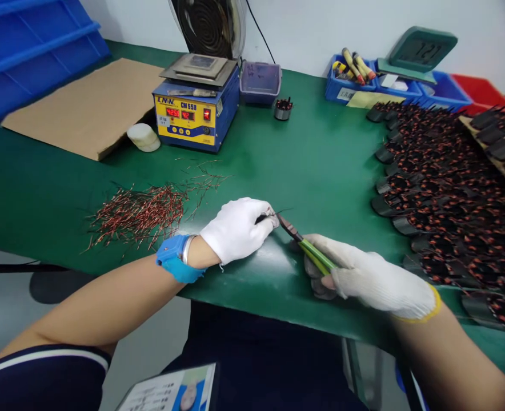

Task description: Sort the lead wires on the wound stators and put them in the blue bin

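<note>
Pliers (308, 246) slant, pointing forward-left.

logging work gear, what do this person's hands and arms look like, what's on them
The left hand wears a plain white glove, with a bright blue wrist strap and a silvery band beyond it. The right hand wears an off-white glove with a yellow cuff edge. The left arm's navy sleeve has a white stripe; the right sleeve is out of view.

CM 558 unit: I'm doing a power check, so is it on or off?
On: red digits glow on the CM 558 unit.
</note>
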